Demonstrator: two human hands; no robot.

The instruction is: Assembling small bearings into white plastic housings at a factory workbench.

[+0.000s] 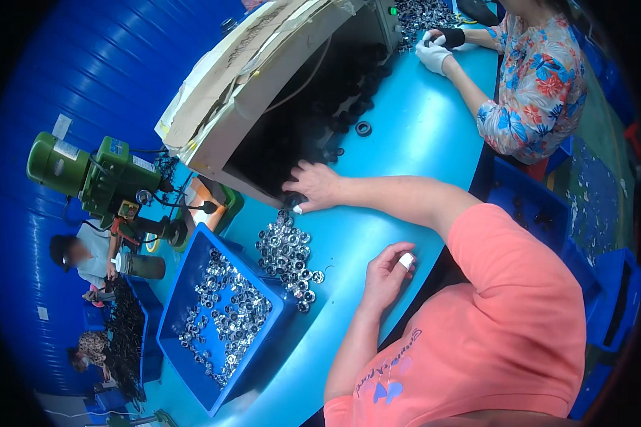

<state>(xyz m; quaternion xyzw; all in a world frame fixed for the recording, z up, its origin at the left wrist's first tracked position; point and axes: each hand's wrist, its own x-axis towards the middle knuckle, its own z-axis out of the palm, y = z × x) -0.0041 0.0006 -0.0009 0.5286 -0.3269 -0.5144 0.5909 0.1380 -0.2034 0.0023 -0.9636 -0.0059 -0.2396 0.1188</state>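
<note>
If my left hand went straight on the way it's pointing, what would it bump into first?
Your left hand would probably meet your right forearm, which stretches across its line; the height difference is unclear, so it might pass underneath.

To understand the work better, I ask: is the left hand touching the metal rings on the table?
Apart. The head view shows a strip of table between the left hand and the metal rings.

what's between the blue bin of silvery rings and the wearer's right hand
Head view: a pile of silvery rings lies between the blue bin and the right hand.
</note>
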